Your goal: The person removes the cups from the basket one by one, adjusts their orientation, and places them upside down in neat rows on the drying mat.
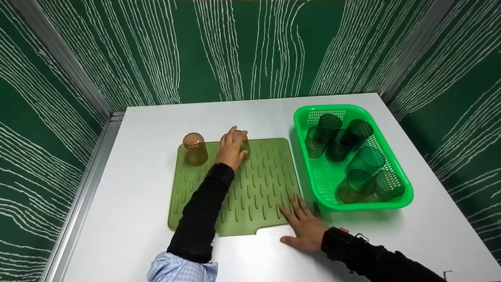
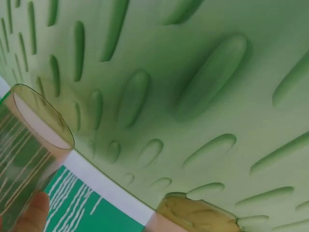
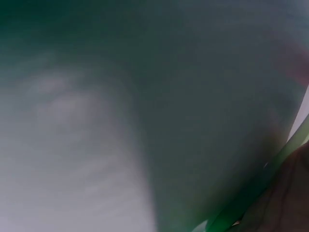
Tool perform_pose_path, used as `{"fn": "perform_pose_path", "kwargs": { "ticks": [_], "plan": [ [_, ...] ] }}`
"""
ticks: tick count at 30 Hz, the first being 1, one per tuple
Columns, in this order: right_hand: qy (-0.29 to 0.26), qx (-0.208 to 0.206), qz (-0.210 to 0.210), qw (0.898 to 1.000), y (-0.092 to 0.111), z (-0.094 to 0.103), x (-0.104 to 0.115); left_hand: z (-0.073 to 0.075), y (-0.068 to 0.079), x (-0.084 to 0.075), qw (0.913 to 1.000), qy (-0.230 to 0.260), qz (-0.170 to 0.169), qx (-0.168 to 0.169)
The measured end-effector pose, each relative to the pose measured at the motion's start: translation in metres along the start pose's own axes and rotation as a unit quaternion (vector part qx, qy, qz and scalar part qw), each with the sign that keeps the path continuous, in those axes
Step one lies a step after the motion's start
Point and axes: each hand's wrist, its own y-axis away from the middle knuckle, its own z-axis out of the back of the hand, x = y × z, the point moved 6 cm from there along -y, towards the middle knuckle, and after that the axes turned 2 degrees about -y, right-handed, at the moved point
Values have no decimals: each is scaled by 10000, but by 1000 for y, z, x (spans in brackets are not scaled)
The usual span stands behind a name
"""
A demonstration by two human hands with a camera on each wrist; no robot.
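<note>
My left hand (image 1: 233, 148) reaches over the back of a green ridged drying mat (image 1: 270, 176) and grips a pale amber drinking glass (image 1: 245, 150), partly hidden behind the fingers. In the left wrist view this see-through glass (image 2: 29, 154) has its rim toward the mat and a fingertip (image 2: 36, 212) on its side. To its left, an amber glass (image 1: 195, 150) stands upside down at the mat's back left corner. My right hand (image 1: 307, 231) rests with fingers spread, fingertips on the mat's front right corner and palm over the white table.
A bright green plastic basket (image 1: 319, 188) stands right of the mat. Several tinted glasses are in it, among them dark ones (image 1: 328, 127), a teal one (image 1: 372, 156) and greenish ones (image 1: 389, 184). Green walls with white lines enclose the white table (image 1: 129, 168).
</note>
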Motion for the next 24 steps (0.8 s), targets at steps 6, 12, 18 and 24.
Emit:
{"fn": "perform_pose_path", "kwargs": {
  "ticks": [6, 12, 18, 24],
  "plan": [
    [-14, -72, 43, 10000, 0, 0, 0, -2, 3, -1, 9998, 178, 69, -94],
    [66, -129, 78, 9999, 0, -1, -1, -7, 3, -3, 9994, 302, -60, -129],
    [85, -159, 67, 9998, 0, 1, 1, -11, 1, -3, 9997, 206, -95, -107],
    [69, -130, 58, 9999, 1, -1, 0, -17, 0, -5, 9991, 66, -310, -271]
  ]
}}
